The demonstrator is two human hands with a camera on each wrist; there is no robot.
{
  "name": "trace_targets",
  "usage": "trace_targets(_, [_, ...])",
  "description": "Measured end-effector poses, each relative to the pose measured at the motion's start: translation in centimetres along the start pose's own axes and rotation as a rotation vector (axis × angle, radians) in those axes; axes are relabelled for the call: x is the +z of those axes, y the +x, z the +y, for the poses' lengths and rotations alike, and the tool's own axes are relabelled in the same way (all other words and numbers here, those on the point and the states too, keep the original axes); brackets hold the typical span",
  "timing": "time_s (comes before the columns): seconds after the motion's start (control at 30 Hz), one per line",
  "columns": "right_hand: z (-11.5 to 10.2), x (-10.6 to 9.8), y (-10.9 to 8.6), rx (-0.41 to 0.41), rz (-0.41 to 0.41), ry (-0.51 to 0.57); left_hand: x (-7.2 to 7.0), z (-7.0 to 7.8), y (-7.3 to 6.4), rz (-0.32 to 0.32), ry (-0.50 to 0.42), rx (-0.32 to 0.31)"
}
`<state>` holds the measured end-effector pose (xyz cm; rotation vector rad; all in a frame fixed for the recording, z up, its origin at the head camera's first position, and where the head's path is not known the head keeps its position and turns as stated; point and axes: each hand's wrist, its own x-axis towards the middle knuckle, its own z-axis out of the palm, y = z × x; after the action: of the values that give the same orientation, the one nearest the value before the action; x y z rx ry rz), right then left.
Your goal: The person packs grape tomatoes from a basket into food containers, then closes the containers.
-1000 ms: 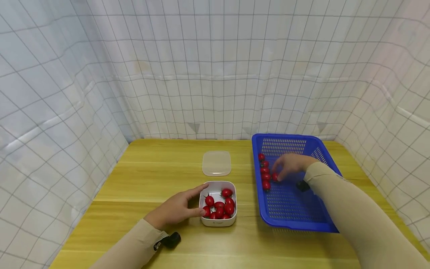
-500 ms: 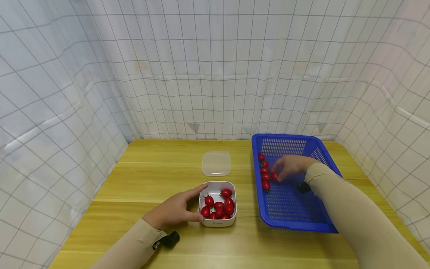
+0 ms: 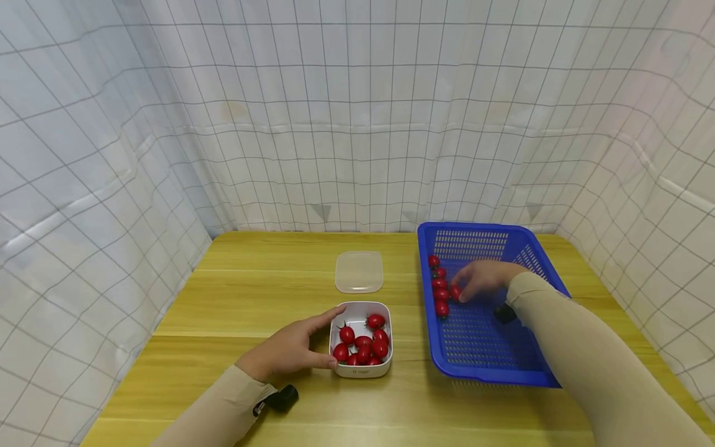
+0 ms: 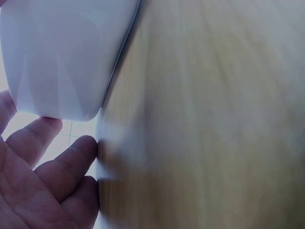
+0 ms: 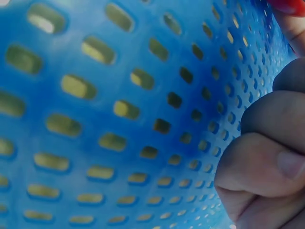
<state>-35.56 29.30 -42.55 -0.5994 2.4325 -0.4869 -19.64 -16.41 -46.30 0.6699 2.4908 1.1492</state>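
Note:
A white square container [image 3: 362, 372] on the table holds several cherry tomatoes [image 3: 364, 342]. My left hand [image 3: 293, 349] steadies it from the left, thumb at the near corner and index finger at the far one. The left wrist view shows fingertips against the container's wall [image 4: 57, 62], lower fingers bent on the table. Inside the blue basket [image 3: 486, 374], my right hand [image 3: 485, 277] pinches a cherry tomato [image 3: 455, 293] between thumb and fingers. Several more tomatoes [image 3: 441, 295] line the basket's left wall. In the right wrist view only a red edge of the tomato [image 5: 289, 5] shows.
A clear square lid [image 3: 359, 272] lies flat behind the container. Bare wood tabletop [image 3: 246, 292] extends to the left and in front. The basket's raised rim [image 3: 427, 298] stands between the container and the right hand. White gridded curtains [image 3: 368, 124] surround the table.
Almost nothing differs. The right hand stays at the same tomato, its shift very slight. The left hand's thumb has slid slightly down at the container's near corner.

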Motion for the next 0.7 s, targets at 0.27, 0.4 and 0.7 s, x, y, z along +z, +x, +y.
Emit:
trace_targets(0.27, [-0.29,0.35,0.21,0.034,0.003,0.033,-0.01,-0.05,-0.09,0.006,-0.003,-0.025])
trace_targets(0.4, [-0.35,0.45,0.18,0.038,0.0,0.049,0.02,0.04,-0.09,0.005,0.003,-0.018])
trace_targets(0.7, [-0.62,0.45,-0.09,0.069,-0.013,0.107,0.05,-0.05,0.0,0.002,0.021,-0.007])
